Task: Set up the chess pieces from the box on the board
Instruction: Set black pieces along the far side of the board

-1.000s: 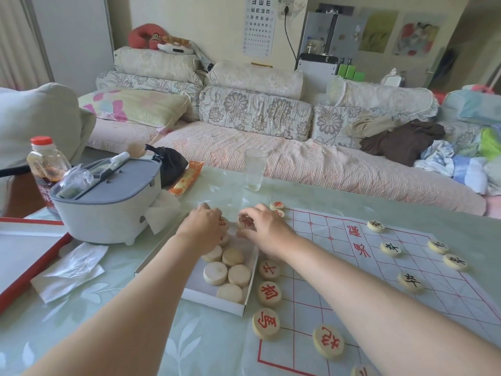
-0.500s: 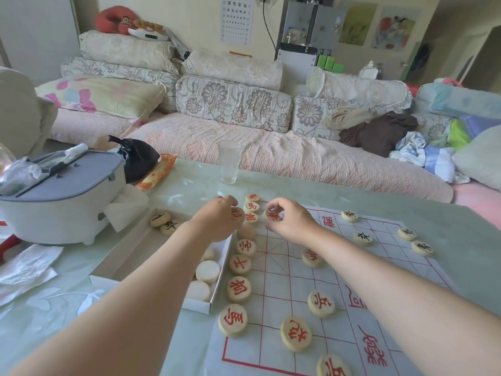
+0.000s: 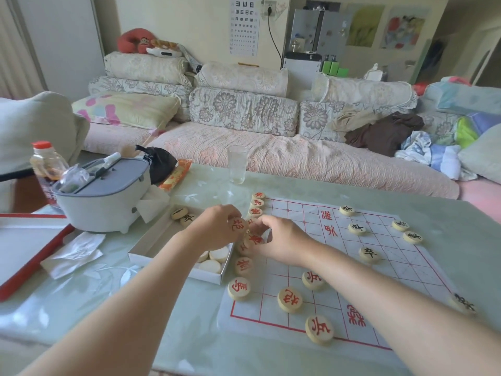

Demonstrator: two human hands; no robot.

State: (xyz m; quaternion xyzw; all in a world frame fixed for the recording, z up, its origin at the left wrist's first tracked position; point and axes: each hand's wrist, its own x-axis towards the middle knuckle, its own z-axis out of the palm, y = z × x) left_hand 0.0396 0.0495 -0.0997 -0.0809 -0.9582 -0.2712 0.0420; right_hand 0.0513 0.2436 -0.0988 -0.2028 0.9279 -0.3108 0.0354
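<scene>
Scanning up from bottom of frame: saw set red pcs (image 3: 290,299) seated on board (image 3: 393,280) nr its lower-left corner. Centre frame: pinched a red pc (image 3: 238,225) in left hand (image 3: 217,229) fingertips; curled right hand (image 3: 282,240) round second red pc (image 3: 254,239), apparently gripped. Both crowded at board's left edge against red row (image 3: 257,204). Just left: box (image 3: 208,278) w/ blank-side pcs (image 3: 219,253) inside. Judged risks: could've bumped row pcs off their points w/ knuckles, or dragged thin board askew. Beyond: pale green glossy table (image 3: 81,308), grey tub (image 3: 105,196) left, tumbler (image 3: 238,164) centre, sofa (image 3: 271,156), eye chart (image 3: 244,23) up top.
</scene>
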